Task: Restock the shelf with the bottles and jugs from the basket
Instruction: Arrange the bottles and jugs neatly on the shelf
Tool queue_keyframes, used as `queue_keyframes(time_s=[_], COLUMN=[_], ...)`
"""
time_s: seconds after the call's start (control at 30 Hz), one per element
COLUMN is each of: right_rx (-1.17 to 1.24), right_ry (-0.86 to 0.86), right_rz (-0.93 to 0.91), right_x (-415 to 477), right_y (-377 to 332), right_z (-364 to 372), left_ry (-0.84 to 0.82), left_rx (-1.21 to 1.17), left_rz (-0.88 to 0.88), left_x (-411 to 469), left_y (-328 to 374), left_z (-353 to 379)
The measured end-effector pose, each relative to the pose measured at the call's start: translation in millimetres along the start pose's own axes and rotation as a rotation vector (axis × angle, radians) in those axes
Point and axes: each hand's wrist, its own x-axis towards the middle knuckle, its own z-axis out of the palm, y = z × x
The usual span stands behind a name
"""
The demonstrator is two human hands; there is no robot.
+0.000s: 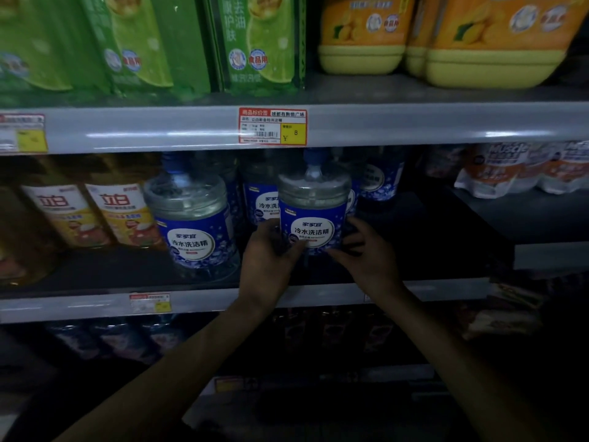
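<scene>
A dim shop shelf, seen from above my own arms. Both arms reached forward to the middle shelf (79, 306), where a clear jug (314, 215) with a blue label and a blue cap stood upright near the front edge, its cap just under the rail of the shelf above.

My left hand (271, 250) gripped the jug low on its left side, with the fingers curled round the label. My right hand (366, 250) was at the jug's lower right. Its fingers were spread and only lightly bent, with the thumb touching the bottom of the label, and it was not wrapped round the jug. My hands hid the base, so I could not tell whether the jug rested on the shelf board.

A matching jug (191, 218) stood just to the left, apart from the one I held, and more blue-labelled jugs (379, 180) stood in the shadow behind. Further left were yellow bottles (95, 215) with white labels. To the right, on a separate ledge, lay white and orange pouches (510, 170).

On the upper shelf stood green bottles (255, 43) and, to their right, orange and yellow jugs (366, 36). A red-bordered price tag (272, 126) was fixed to that shelf's rail, directly above the jug I held.
</scene>
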Motion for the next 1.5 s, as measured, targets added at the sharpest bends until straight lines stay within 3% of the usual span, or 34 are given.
queue_keyframes(time_s=[0.37,0.63,0.83,1.0,1.23,1.5], right_rx=[-0.03,-0.05,0.113,0.169,0.066,0.205], right_ry=[0.228,0.177,0.314,0.404,0.539,0.432], right_rz=[0.165,0.164,0.291,0.286,0.348,0.286], right_x=[19,54,90,117,141,145], right_y=[28,56,69,67,73,87], right_z=[-32,-38,-32,-21,-19,-39], left_ry=[-0.142,-0.212,-0.263,-0.299,-0.315,-0.337], left_rx=[0.029,0.011,0.013,-0.006,-0.008,0.071], left_rz=[0.266,0.199,0.168,0.142,0.147,0.199], left_x=[-38,-16,3,7,11,12], left_y=[30,29,25,21,15,2], left_z=[46,95,110,110,113,120])
